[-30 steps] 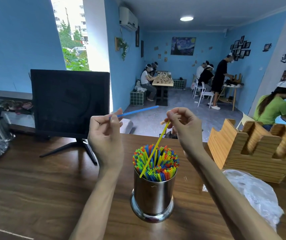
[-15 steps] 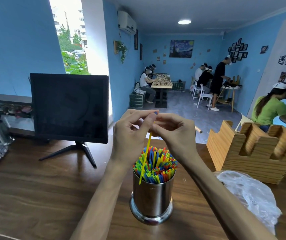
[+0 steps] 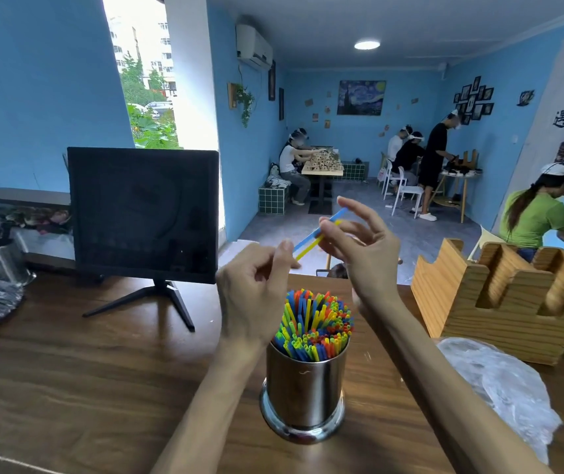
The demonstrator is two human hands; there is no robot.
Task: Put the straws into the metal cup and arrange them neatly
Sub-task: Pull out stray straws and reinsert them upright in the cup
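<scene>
Both hands [image 3: 311,265] pinching two straws [image 3: 318,238], above metal cup [image 3: 304,388]

On the worktop [image 3: 68,388] the metal cup [image 3: 304,391] holds the straws [image 3: 314,326], monitor [image 3: 143,213] at ten o'clock, wooden rack [image 3: 499,309] at two.

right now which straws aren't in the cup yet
The blue straw and yellow straw, held together above the metal cup between both hands. All the other straws stand upright inside it.

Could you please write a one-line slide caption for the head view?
Both hands hold blue and yellow straws above a steel cup packed with coloured straws.
</scene>
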